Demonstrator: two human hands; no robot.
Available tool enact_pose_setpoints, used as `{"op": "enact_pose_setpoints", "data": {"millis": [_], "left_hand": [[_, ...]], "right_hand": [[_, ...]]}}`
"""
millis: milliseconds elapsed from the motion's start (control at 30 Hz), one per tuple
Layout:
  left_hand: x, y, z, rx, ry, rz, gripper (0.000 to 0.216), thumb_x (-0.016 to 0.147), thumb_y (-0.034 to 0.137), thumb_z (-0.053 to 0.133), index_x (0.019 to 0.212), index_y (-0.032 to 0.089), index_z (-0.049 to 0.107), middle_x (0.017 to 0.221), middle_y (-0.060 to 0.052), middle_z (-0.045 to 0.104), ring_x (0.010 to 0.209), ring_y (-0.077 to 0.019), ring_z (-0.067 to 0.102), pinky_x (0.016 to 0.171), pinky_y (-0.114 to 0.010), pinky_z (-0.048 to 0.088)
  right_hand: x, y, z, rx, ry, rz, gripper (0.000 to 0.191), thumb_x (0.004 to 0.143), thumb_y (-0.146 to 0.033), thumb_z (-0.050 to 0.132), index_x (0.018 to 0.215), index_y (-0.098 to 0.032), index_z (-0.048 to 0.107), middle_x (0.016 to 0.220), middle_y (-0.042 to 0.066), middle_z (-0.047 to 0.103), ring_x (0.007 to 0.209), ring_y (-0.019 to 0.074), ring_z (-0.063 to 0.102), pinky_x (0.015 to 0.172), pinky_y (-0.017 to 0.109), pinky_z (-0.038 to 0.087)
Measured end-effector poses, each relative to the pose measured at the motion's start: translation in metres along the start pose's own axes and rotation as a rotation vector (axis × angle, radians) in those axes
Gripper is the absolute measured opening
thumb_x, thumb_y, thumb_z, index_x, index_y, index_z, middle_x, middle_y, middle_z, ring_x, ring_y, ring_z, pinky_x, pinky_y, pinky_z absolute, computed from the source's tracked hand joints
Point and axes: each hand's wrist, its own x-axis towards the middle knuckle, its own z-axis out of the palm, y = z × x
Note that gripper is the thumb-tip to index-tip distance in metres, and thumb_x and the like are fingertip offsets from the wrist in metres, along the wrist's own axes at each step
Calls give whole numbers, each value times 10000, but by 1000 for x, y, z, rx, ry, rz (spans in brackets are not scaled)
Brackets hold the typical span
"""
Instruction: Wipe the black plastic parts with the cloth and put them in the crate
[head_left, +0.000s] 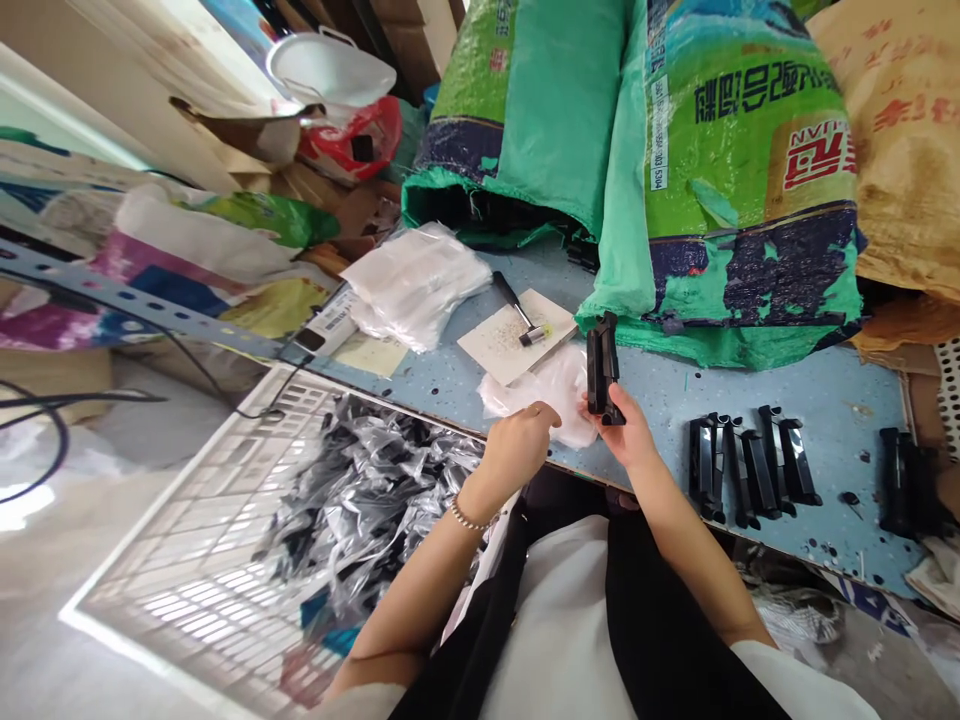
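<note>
My right hand (628,432) is closed around black plastic parts (602,365), long and narrow, held upright above the table's front edge. To its left, my left hand (519,442) has its fingers curled, beside a small heap of clear plastic bags (559,390). Whatever those fingers may pinch is hidden. Behind the heap a hammer (517,310) with a black handle lies across a pale, worn board (499,338). Several similar black parts (750,465) lie in a row on the blue table (660,395), right of my right hand.
A white plastic crate (172,520) at lower left holds many bagged black parts (360,490). A stack of white bags (416,280) lies at the table's left. Large green woven sacks (540,110) stand along the back. More black parts (904,480) sit at far right.
</note>
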Motion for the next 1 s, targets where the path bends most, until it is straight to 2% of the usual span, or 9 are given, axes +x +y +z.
{"op": "enact_pose_setpoints", "data": {"millis": [200,267,400,567,667,767,833,900,1000], "left_hand": [[5,0,8,-53,-50,108,517,811,-27,457,1171,231,723,1237,-66,730,982,-222,731,728,-278,552],[8,-3,13,-126,4,126,508,828,7,481,1223,234,707,1262,-59,725,1041,-224,718,819,-296,573],[10,-11,19,-203,175,68,310,896,99,523,1074,194,758,1064,-81,770,1017,-245,705,918,-360,575],[5,-14,13,-63,61,129,394,827,-13,489,981,211,775,1105,-107,748,990,-247,687,784,-323,586],[5,-15,10,-96,100,88,453,847,4,466,1135,219,740,1246,-100,713,1028,-232,688,801,-302,578],[12,-18,17,-337,147,55,476,853,71,504,1273,214,674,1328,-91,670,888,-172,696,833,-290,574],[21,-21,28,-525,125,38,482,832,110,548,1295,196,650,1319,-100,667,684,-110,636,738,-272,574],[31,-24,40,-657,113,33,503,809,115,558,1302,181,638,1322,-116,663,576,-72,558,628,-248,548],[41,-27,52,-729,141,110,555,828,101,523,1371,189,601,1410,-149,613,690,-97,637,659,-250,573]], "right_hand": [[0,-12,7,91,-87,50,353,775,-517,818,916,-211,714,878,15,770,800,177,716,980,419,598],[0,-13,9,114,-113,70,367,787,-551,798,916,-220,706,865,1,761,780,173,707,967,450,606],[0,-9,9,77,-97,53,416,740,-559,831,945,-215,720,869,6,754,781,167,696,871,391,639],[-2,-17,7,-17,-30,-47,395,688,-519,879,903,-227,721,856,3,752,805,183,706,839,370,640],[-17,-29,1,-10,-51,-63,352,704,-485,876,887,-224,726,855,5,755,797,183,710,844,373,635],[-46,-34,-12,38,-201,145,478,742,-569,825,1002,-177,740,861,43,758,749,185,711,778,362,641],[-66,-29,-24,70,-305,360,605,777,-619,774,1126,-128,718,874,69,756,715,179,710,730,347,640],[-78,-19,-37,102,-330,547,588,849,-595,714,1162,-98,695,893,81,757,699,158,708,730,321,635],[-80,-7,-55,175,-273,697,486,938,-534,628,1135,-92,680,895,80,758,678,121,695,724,265,622]]}}
